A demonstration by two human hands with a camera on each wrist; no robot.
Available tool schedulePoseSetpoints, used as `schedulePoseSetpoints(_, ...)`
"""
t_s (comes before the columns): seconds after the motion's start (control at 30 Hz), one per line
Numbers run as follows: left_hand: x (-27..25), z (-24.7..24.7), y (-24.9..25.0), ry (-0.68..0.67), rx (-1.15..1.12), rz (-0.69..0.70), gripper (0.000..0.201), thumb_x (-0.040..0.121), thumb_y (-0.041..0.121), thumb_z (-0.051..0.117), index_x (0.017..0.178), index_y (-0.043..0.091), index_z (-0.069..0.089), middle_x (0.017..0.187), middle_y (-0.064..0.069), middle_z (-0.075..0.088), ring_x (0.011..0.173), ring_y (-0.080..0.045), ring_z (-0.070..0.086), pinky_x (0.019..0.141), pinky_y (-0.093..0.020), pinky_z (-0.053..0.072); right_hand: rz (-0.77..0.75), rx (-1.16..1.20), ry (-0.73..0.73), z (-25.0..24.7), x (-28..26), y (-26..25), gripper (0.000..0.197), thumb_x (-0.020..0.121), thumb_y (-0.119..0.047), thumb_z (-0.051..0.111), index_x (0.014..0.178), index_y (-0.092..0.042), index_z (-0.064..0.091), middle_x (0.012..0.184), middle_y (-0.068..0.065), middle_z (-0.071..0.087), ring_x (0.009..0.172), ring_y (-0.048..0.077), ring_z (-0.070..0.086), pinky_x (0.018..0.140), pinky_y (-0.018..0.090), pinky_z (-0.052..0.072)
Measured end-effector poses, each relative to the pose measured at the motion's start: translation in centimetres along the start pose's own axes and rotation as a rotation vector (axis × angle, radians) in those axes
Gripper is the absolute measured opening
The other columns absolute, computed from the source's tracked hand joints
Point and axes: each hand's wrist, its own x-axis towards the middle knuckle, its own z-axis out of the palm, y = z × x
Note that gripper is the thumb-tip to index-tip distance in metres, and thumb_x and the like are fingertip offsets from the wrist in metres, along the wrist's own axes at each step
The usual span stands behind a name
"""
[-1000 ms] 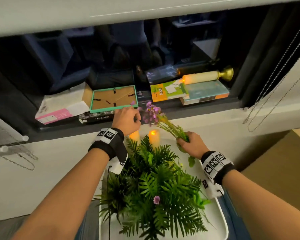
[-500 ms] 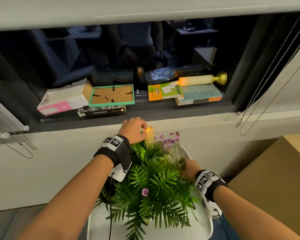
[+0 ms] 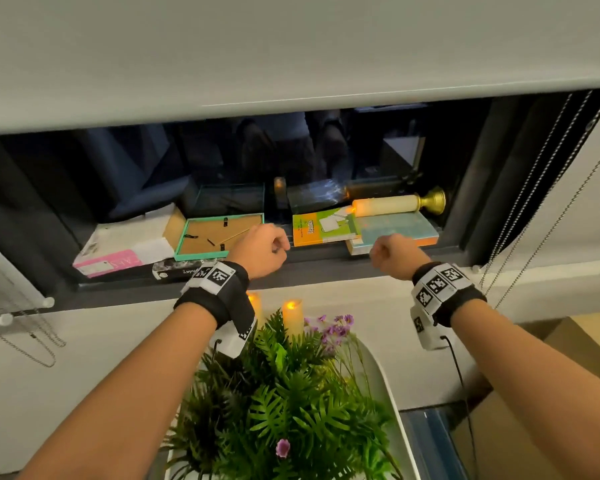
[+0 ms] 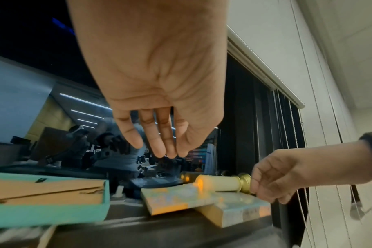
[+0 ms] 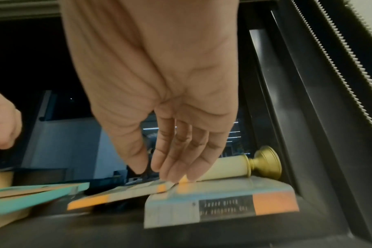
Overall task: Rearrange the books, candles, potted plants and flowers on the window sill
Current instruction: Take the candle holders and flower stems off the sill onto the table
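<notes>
We reach both hands toward the dark window sill [image 3: 222,285]. Our left hand [image 3: 262,249] hangs over the right edge of the teal picture frame [image 3: 219,233], which lies face down with its brown backing up; in the left wrist view its fingers [image 4: 157,134] point down, loose and close together, and hold nothing. Our right hand [image 3: 394,256] hovers at the front edge of the pale blue book [image 3: 395,230]; in the right wrist view its fingers [image 5: 181,151] are straight and relaxed, with nothing in them, their tips just above the books, though we cannot tell whether they touch.

The orange and green book [image 3: 321,228] lies flat between the frame and the pale blue book, its right edge resting over that book. A cream candle in a gold holder [image 3: 395,204] lies on its side on top of the pale blue book, lit tip to the left, gold base to the right by the window frame. At the left end of the sill lies a pink and white book [image 3: 118,258], and a dark book [image 3: 181,270] sits under the frame's front edge.

Below the sill, on a white tray [image 3: 388,393], stand a fern-like green plant [image 3: 284,403], purple flowers [image 3: 333,327] and two glowing candles [image 3: 291,317] near the wall. Bead chains [image 3: 534,209] hang at the right
</notes>
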Motion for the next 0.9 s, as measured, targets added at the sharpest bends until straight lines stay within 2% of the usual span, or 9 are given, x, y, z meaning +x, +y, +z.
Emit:
schedulePoseSetpoints(0.07, 2.0, -0.5, 0.6, 0.023, -0.012, 0.014, 0.013, 0.084, 0.009, 0.058, 0.087, 0.015, 0.068, 0.093, -0.001, 0.061, 0.085, -0.02, 0.06, 0.079, -0.041, 0.053, 0.015, -0.031, 0.07, -1.9, 2.2, -0.3, 0.013, 0.082, -0.008, 0.063, 0.091, -0.018, 0.061, 0.104, 0.01, 0.066, 0.097, 0.028, 0.061, 0.084, 0.033, 0.05)
schedulePoseSetpoints(0.13, 3.5, -0.3, 1.0, 0.004, -0.003, 0.017, 0.013, 0.084, 0.01, 0.058, 0.09, 0.017, 0.068, 0.099, -0.001, 0.061, 0.091, -0.021, 0.06, 0.082, -0.043, 0.053, 0.026, -0.066, 0.109, -3.0, 4.2, -0.2, 0.027, 0.08, -0.01, 0.064, 0.106, -0.015, 0.059, 0.113, 0.009, 0.063, 0.102, 0.028, 0.059, 0.088, 0.036, 0.05)
schedulePoseSetpoints(0.2, 4.9, 0.4, 1.1, -0.048, 0.039, 0.004, 0.02, 0.085, 0.013, 0.058, 0.102, 0.019, 0.068, 0.112, -0.003, 0.061, 0.103, -0.023, 0.059, 0.089, -0.043, 0.051, 0.049, -0.137, 0.125, -3.6, 6.0, 0.1, 0.043, 0.08, -0.011, 0.065, 0.12, -0.016, 0.052, 0.123, 0.009, 0.056, 0.111, 0.029, 0.056, 0.092, 0.039, 0.047)
schedulePoseSetpoints(0.3, 6.3, 1.9, 0.5, -0.144, 0.117, -0.026, 0.037, 0.086, 0.018, 0.057, 0.122, 0.024, 0.06, 0.132, -0.003, 0.053, 0.12, -0.025, 0.051, 0.098, -0.043, 0.045, 0.065, -0.307, 0.157, -3.9, 8.1, 0.7, 0.056, 0.079, -0.012, 0.066, 0.13, -0.016, 0.045, 0.13, 0.011, 0.05, 0.12, 0.032, 0.049, 0.096, 0.042, 0.043)
schedulePoseSetpoints(0.47, 8.3, 3.9, -0.5, -0.232, 0.12, -0.051, 0.053, 0.086, 0.014, 0.056, 0.138, 0.022, 0.047, 0.145, -0.005, 0.042, 0.133, -0.027, 0.038, 0.109, -0.043, 0.036, 0.086, -0.532, 0.212, -3.0, 11.6, 1.8, 0.062, 0.08, -0.012, 0.062, 0.137, -0.017, 0.039, 0.134, 0.007, 0.048, 0.125, 0.029, 0.044, 0.104, 0.043, 0.038)
schedulePoseSetpoints(0.57, 8.8, 5.2, -0.4, -0.283, 0.17, -0.038, 0.059, 0.087, 0.014, 0.054, 0.144, 0.021, 0.038, 0.151, -0.005, 0.032, 0.137, -0.029, 0.031, 0.11, -0.046, 0.034, 0.041, -0.646, 0.187, -2.2, 13.2, 2.2, 0.061, 0.084, -0.013, 0.057, 0.141, -0.019, 0.034, 0.137, 0.005, 0.047, 0.128, 0.026, 0.041, 0.104, 0.042, 0.034)
schedulePoseSetpoints(0.63, 8.9, 5.9, -0.4, -0.294, 0.2, -0.024, 0.059, 0.088, 0.015, 0.053, 0.145, 0.02, 0.037, 0.15, -0.006, 0.031, 0.135, -0.031, 0.032, 0.108, -0.048, 0.035, 0.016, -0.67, 0.157, -1.7, 13.9, 2.5, 0.061, 0.085, -0.014, 0.056, 0.141, -0.019, 0.033, 0.137, 0.005, 0.047, 0.128, 0.026, 0.041, 0.105, 0.04, 0.034)
schedulePoseSetpoints(0.77, 9.4, 7.1, -0.5, -0.317, 0.242, -0.019, 0.06, 0.089, 0.017, 0.052, 0.146, 0.023, 0.035, 0.156, -0.005, 0.023, 0.139, -0.029, 0.026, 0.112, -0.049, 0.026, 0.015, -0.645, 0.197, -1.2, 14.8, 3.3, 0.051, 0.086, -0.009, 0.05, 0.135, -0.02, 0.04, 0.129, 0.006, 0.052, 0.122, 0.028, 0.045, 0.102, 0.042, 0.034)
schedulePoseSetpoints(0.9, 9.9, 7.4, -0.5, -0.323, 0.243, -0.016, 0.062, 0.089, 0.015, 0.051, 0.147, 0.026, 0.033, 0.158, -0.005, 0.021, 0.141, -0.029, 0.024, 0.113, -0.049, 0.022, -0.003, -0.642, 0.281, -1.2, 15.1, 3.5, 0.047, 0.083, -0.008, 0.052, 0.128, -0.021, 0.046, 0.122, 0.004, 0.056, 0.116, 0.029, 0.049, 0.096, 0.044, 0.035)
